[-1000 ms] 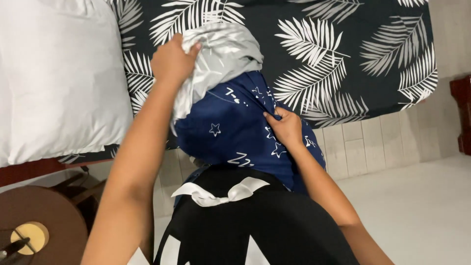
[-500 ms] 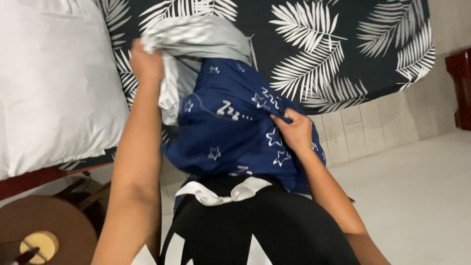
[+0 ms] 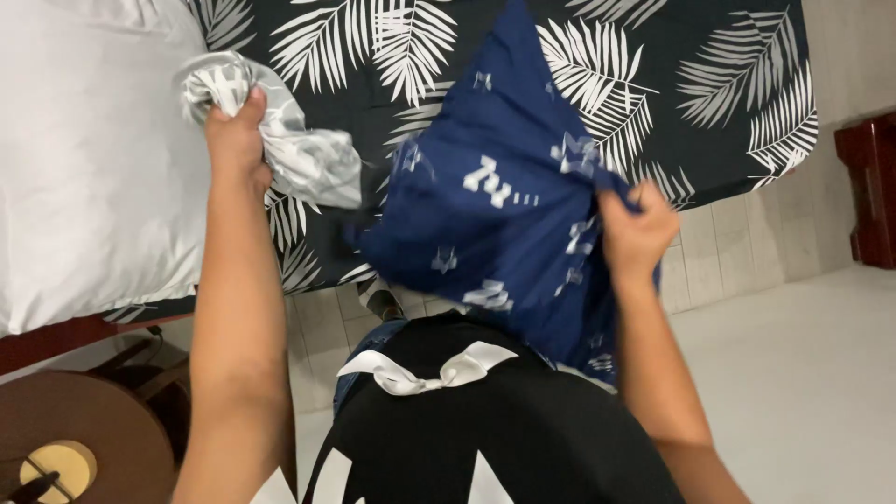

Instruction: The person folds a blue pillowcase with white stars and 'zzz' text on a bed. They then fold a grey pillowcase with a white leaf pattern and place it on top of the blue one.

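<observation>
My left hand [image 3: 238, 138] is raised at the upper left and grips a crumpled grey cloth [image 3: 299, 149] that hangs over the bed's edge. My right hand [image 3: 637, 233] pinches the right edge of a dark blue fabric with white stars and letters [image 3: 495, 201], which spreads out in the air in front of me, above the bed. The two cloths hang apart, with a narrow gap between them. Below the blue fabric I see my black top with a white bow [image 3: 429, 369].
A bed with a black sheet printed with white palm leaves [image 3: 709, 84] fills the top. A white pillow [image 3: 84, 159] lies at the left. A round brown table [image 3: 75, 439] stands at the bottom left, dark red furniture [image 3: 868, 187] at the right, pale floor [image 3: 803, 373] below.
My left hand pulled the grey cloth off to the left, away from the blue fabric. My right hand lifted the blue fabric up and to the right, and it opened out.
</observation>
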